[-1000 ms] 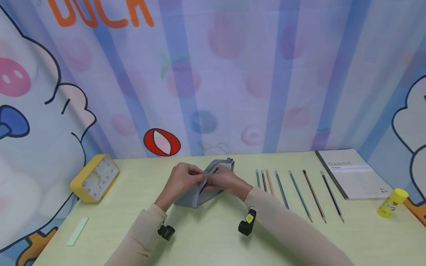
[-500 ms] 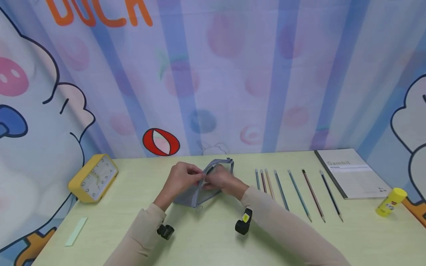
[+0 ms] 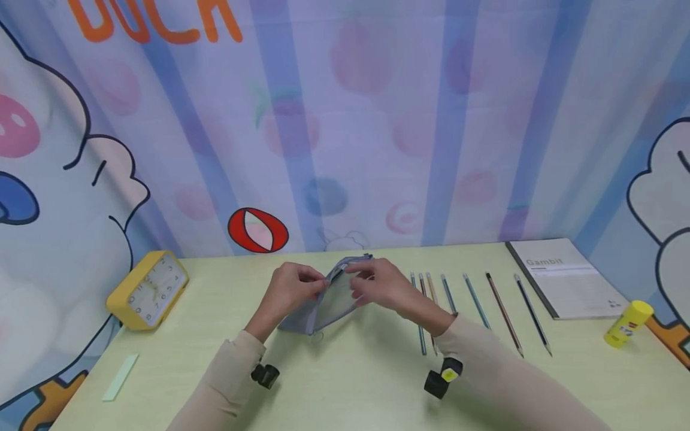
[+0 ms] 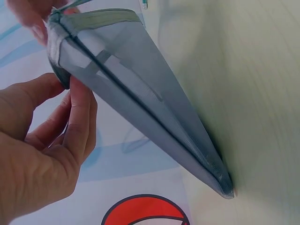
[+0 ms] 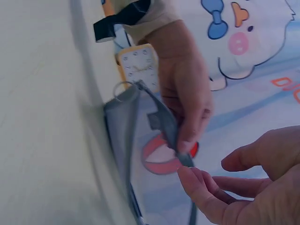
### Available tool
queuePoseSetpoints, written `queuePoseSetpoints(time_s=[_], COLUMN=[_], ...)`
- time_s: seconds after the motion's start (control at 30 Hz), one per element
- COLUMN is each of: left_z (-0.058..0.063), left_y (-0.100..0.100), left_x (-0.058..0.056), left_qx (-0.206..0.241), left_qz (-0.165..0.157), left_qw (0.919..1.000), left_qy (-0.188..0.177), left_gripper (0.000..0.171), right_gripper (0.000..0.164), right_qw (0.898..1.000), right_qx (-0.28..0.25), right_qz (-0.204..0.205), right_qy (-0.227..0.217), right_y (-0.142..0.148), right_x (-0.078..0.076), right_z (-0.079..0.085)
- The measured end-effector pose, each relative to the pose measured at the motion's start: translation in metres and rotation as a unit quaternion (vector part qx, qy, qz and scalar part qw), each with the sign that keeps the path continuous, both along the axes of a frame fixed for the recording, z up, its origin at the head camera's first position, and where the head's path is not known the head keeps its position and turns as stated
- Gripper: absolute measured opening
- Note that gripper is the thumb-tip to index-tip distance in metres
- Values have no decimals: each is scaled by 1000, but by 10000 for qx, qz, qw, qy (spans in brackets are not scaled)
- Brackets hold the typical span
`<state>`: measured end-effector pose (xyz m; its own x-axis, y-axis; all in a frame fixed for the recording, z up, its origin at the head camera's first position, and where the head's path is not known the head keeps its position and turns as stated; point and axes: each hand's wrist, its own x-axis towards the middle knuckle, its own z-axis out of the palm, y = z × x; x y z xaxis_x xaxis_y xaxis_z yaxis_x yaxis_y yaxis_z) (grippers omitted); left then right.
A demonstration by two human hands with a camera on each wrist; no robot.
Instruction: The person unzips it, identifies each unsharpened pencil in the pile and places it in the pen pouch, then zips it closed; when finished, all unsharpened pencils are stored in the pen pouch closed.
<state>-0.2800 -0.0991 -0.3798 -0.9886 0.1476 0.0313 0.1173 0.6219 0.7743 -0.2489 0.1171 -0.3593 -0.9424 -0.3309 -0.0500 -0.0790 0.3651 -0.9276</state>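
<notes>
A grey mesh zip pouch stands tilted on the table with its mouth spread. My left hand pinches the zipper edge of the mouth between thumb and fingers, also seen by the left hand in the left wrist view. A pale patch shows through the mesh of the pouch. Just right of the mouth is my right hand, its thumb and fingers parted. In the right wrist view the right hand has nothing between thumb and fingers, and its fingertips overlap the pouch's edge.
Several pencils lie in a row right of the pouch, some partly behind the right forearm. Beyond them are a notebook and a yellow glue stick. A yellow clock and a pale green strip are at left.
My right hand has drawn back from inside the pouch's mouth towards the right, and its fingers have parted. The left hand keeps its pinch on the pouch's edge.
</notes>
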Motion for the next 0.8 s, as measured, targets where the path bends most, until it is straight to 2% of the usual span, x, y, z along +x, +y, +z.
queuePoseSetpoints(time_s=[0.17, 0.33, 0.57, 0.8], left_z=[1, 2, 3, 1], left_y=[0, 0, 0, 0], left_x=[0, 0, 2, 2], left_qx=[-33, -22, 16, 25], left_qz=[-27, -74, -77, -53], left_qw=[10000, 10000, 10000, 10000], left_qy=[-10, -9, -21, -75], left_gripper=[11, 11, 11, 11], right_gripper=[39, 41, 41, 44], right_qw=[9998, 9990, 9973, 9935], right_qx=[145, 292, 482, 851], right_qz=[-140, -197, -421, -595], right_qy=[81, 268, 370, 467], right_y=[31, 61, 93, 110], right_x=[4, 4, 4, 5], right_z=[13, 16, 8, -6])
